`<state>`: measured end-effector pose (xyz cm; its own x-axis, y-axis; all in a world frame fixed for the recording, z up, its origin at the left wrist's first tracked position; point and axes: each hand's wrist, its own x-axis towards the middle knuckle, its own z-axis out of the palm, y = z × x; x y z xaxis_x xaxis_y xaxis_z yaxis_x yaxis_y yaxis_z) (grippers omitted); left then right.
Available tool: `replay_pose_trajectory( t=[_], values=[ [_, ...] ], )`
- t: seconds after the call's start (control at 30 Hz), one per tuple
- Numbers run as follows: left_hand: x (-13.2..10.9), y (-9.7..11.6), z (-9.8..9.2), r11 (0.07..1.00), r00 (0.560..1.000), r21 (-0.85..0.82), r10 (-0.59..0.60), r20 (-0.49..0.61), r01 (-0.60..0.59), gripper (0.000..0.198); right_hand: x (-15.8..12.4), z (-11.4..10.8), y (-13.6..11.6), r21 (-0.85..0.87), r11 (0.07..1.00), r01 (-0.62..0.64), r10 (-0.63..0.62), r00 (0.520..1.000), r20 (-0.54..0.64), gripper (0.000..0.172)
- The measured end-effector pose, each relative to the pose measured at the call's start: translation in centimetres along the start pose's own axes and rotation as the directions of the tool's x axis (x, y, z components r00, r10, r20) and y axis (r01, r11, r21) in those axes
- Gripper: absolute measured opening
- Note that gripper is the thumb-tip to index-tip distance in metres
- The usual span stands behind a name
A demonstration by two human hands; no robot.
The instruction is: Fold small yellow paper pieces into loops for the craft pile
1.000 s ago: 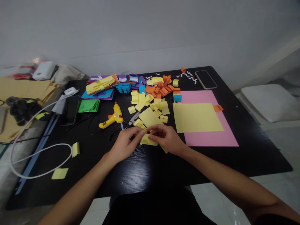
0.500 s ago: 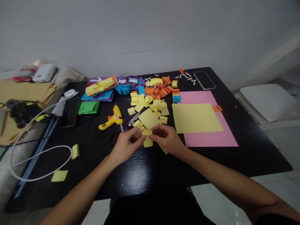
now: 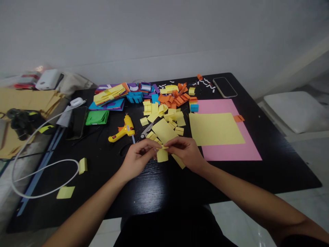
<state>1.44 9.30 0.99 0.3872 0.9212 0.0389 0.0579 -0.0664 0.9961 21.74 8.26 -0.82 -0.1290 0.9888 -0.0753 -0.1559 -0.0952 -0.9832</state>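
Note:
Between my hands is a small piece of yellow paper (image 3: 162, 156) with a crease across its upper part. My left hand (image 3: 140, 156) pinches its left end between thumb and fingers. On the other end, my right hand (image 3: 186, 153) has the same kind of pinch. Just beyond my fingers lie a larger yellow sheet (image 3: 164, 131) and several small folded yellow pieces (image 3: 151, 109). A pair of scissors (image 3: 147, 130) rests left of that sheet, its handles partly behind my left hand. The yellow glue gun (image 3: 124, 129) lies farther left.
Orange folded pieces (image 3: 177, 99) and stacks of coloured paper (image 3: 110, 96) sit at the back. On the right, a big yellow sheet (image 3: 217, 130) overlaps a pink sheet (image 3: 231, 153), near a phone (image 3: 224, 87). A white cable (image 3: 46, 171) loops on the left beside another phone (image 3: 77, 123).
The upper part of the yellow paper has been bent along its crease and now appears edge-on. My fingers have closed in along the fold; both hands stay in nearly the same place.

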Motion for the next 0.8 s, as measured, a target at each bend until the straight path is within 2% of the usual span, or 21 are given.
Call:
replay_pose_trajectory(
  t=[0.17, 0.3, 0.4, 0.43, 0.5, 0.57, 0.67, 0.8],
  values=[
    [-0.1, 0.0, -0.3, 0.994, 0.999, 0.093, 0.051, -0.007, -0.05, 0.014, -0.2, -0.3, -0.6, 0.031, 0.999, -0.036, 0.035, 0.999, 0.035, 0.009],
    [-0.3, 0.1, -0.5, 0.938, 0.98, 0.284, 0.197, 0.035, -0.199, 0.016, -0.3, -0.2, -0.4, -0.007, 1.0, 0.006, -0.006, 0.999, 0.034, 0.013],
    [-0.5, 0.0, -0.4, 0.897, 0.959, 0.341, 0.27, 0.086, -0.283, 0.012, -0.4, 0.1, 0.0, -0.031, 0.999, 0.025, -0.025, 1.0, -0.002, 0.019],
    [-0.5, -0.1, -0.3, 0.897, 0.959, 0.34, 0.271, 0.083, -0.283, 0.009, -0.4, 0.2, 0.1, -0.02, 1.0, 0.023, -0.023, 1.0, -0.008, 0.021],
    [-0.5, -0.3, 0.0, 0.923, 0.973, 0.315, 0.229, 0.007, -0.22, 0.005, -0.5, 0.3, 0.2, -0.003, 1.0, 0.018, -0.018, 1.0, -0.018, 0.025],
    [-0.3, -0.5, 0.3, 0.955, 0.984, 0.261, 0.166, -0.069, -0.142, 0.014, -0.5, 0.3, 0.3, -0.003, 1.0, 0.021, -0.021, 1.0, -0.024, 0.028],
    [-0.1, -0.6, 0.3, 0.974, 0.995, 0.219, 0.073, -0.064, -0.057, 0.017, -0.4, 0.3, 0.4, -0.014, 0.999, 0.039, -0.039, 0.999, -0.026, 0.027],
    [0.0, -0.5, 0.1, 0.97, 0.997, 0.243, 0.046, -0.063, -0.029, 0.016, -0.3, 0.2, 0.4, -0.054, 0.998, 0.036, -0.037, 0.999, -0.012, 0.025]
  ],
)
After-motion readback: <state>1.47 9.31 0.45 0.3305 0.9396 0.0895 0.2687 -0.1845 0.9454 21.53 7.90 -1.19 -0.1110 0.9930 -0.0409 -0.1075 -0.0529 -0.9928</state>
